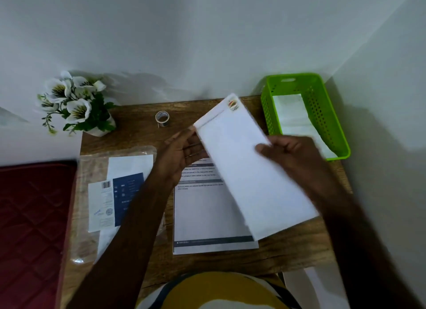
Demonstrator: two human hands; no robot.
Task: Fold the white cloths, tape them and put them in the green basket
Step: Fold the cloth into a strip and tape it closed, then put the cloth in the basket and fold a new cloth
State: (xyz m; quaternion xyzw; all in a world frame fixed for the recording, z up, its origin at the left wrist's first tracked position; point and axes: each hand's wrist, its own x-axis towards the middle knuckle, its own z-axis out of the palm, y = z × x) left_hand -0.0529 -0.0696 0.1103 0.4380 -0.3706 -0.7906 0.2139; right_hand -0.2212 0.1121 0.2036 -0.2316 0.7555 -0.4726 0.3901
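Observation:
A long folded white cloth (242,161) with a small coloured label at its far corner is held above the wooden table (138,135), tilted from far left to near right. My left hand (182,154) holds its left edge with the fingers beneath it. My right hand (290,154), blurred, grips its right edge with the thumb on top. The green basket (322,106) stands at the far right corner and holds one folded white cloth (295,119). A small roll of clear tape (162,118) sits at the back of the table.
A printed paper sheet (207,216) lies under the cloth. A clear plastic bag with printed inserts (115,193) lies at the left. A pot of white artificial flowers (76,103) stands at the far left corner. A dark red mattress (30,228) adjoins the table's left side.

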